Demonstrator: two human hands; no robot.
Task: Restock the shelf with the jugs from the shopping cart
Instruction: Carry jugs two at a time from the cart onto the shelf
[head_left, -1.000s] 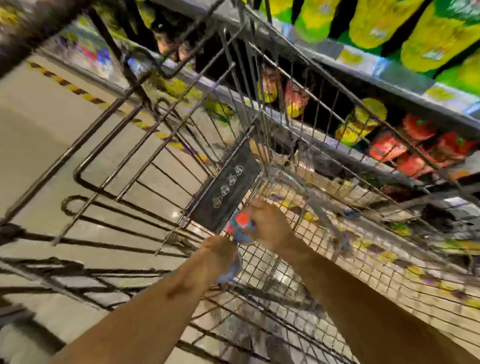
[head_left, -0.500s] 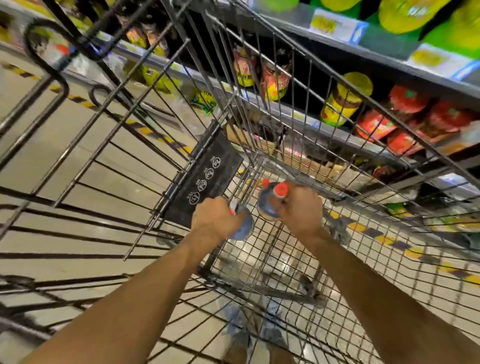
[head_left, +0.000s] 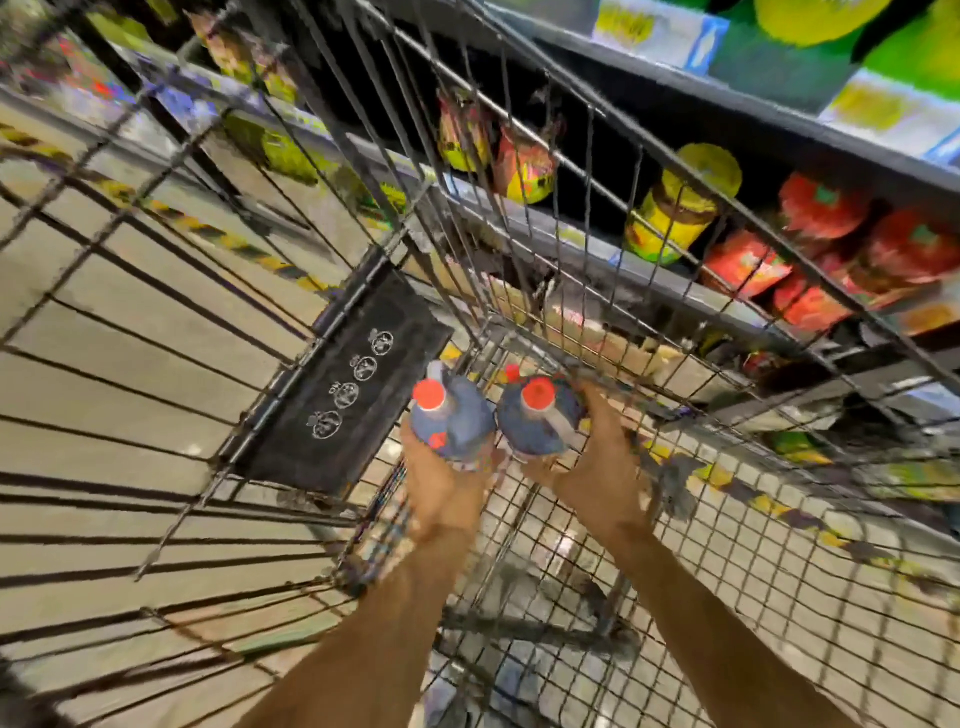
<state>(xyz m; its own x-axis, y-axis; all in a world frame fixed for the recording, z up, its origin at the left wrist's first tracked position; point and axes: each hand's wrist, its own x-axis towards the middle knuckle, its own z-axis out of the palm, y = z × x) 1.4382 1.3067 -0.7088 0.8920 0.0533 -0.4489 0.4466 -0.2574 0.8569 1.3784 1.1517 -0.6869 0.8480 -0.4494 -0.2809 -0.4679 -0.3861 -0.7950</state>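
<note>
Down inside the cart (head_left: 675, 322), the left hand (head_left: 441, 488) cups one jug (head_left: 452, 421) from beneath, fingers clenched round it; the right hand (head_left: 597, 467) grips the other jug (head_left: 537, 421). Full, smooth plastic looks heavy, slippery; handles give surer hold. Half a second ago the hands gripped lower.

Two dark-blue, red-capped jugs, left jug (head_left: 453, 423) and right jug (head_left: 540, 418), sit upright, touching, inside the wire shopping cart (head_left: 524, 218).
</note>
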